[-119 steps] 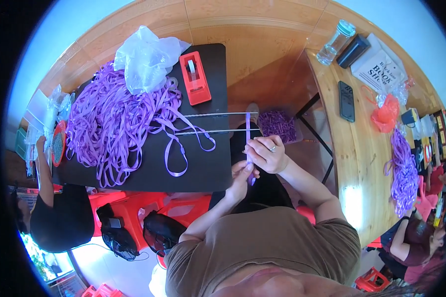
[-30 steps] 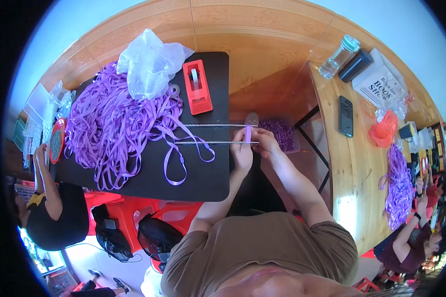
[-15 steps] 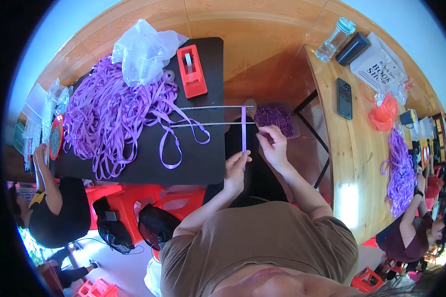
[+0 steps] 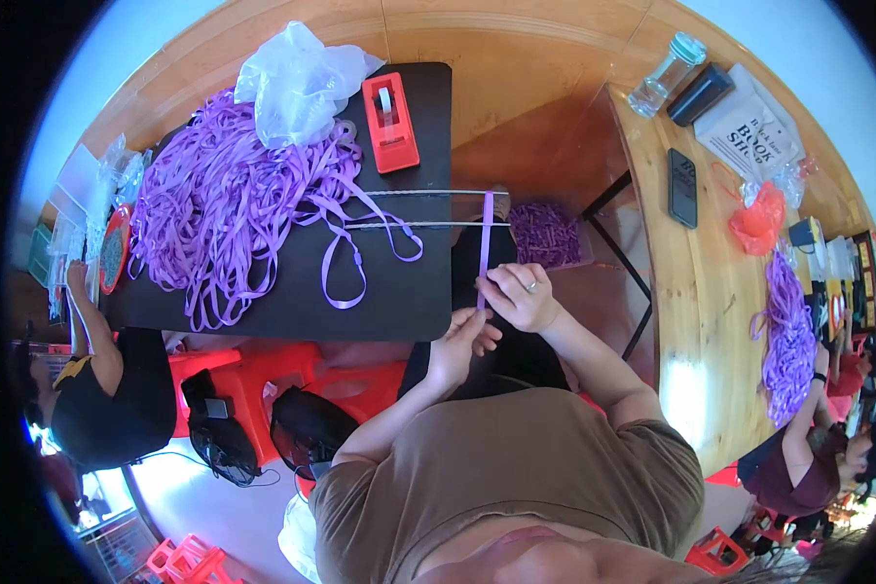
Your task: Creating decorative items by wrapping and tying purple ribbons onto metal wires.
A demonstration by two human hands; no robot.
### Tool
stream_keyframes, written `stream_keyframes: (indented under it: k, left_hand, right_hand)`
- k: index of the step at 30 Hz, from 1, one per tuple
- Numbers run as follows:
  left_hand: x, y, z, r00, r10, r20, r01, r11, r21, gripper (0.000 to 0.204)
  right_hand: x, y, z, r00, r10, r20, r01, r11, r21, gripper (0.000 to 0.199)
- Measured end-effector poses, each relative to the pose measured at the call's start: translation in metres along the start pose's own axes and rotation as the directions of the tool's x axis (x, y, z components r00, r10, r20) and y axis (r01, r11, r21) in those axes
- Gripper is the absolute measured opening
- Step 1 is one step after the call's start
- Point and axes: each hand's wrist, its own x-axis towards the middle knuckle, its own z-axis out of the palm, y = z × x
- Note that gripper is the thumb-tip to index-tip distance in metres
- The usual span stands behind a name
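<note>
A flat purple strap (image 4: 487, 237) stretches from the far metal rod (image 4: 428, 193) over the near metal rod (image 4: 438, 226) toward me. Both thin rods stick out past the right edge of the black table. Near the strap's lower end, my left hand (image 4: 456, 348) is closed in a pinch on it. My right hand (image 4: 522, 298), with a ring on one finger, is closed on the strap just above the left. On the table lies a big heap of purple lanyards (image 4: 234, 214), and a looped lanyard (image 4: 346, 277) trails off it beside the rods.
A red tape dispenser (image 4: 391, 127) and a clear plastic bag (image 4: 302, 83) are on the black table (image 4: 380, 311). Below the rods, a bin (image 4: 547, 236) holds purple pieces. The wooden table (image 4: 706, 331) at right carries a phone (image 4: 682, 188) and a bottle (image 4: 667, 74). Co-workers sit at both sides.
My right hand has come down from beside the near rod to the strap, close above my left hand. The left hand has moved slightly toward me. The whole view has shifted a little.
</note>
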Motion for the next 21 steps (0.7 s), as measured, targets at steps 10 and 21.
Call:
stream_keyframes:
  k: [10,21]
  left_hand:
    - [-0.006,0.005,-0.005,0.999,0.036,0.001,-0.036,0.989,0.143,0.021]
    - [0.031,-0.015,-0.015,0.975,0.116,0.192,-0.147,0.977,0.155,0.031]
  right_hand:
    - [0.008,-0.004,-0.009,0.994,-0.1,-0.041,0.098,0.994,-0.044,0.022]
    - [0.059,0.016,-0.028,0.978,0.109,-0.178,-0.082,0.985,0.151,0.032]
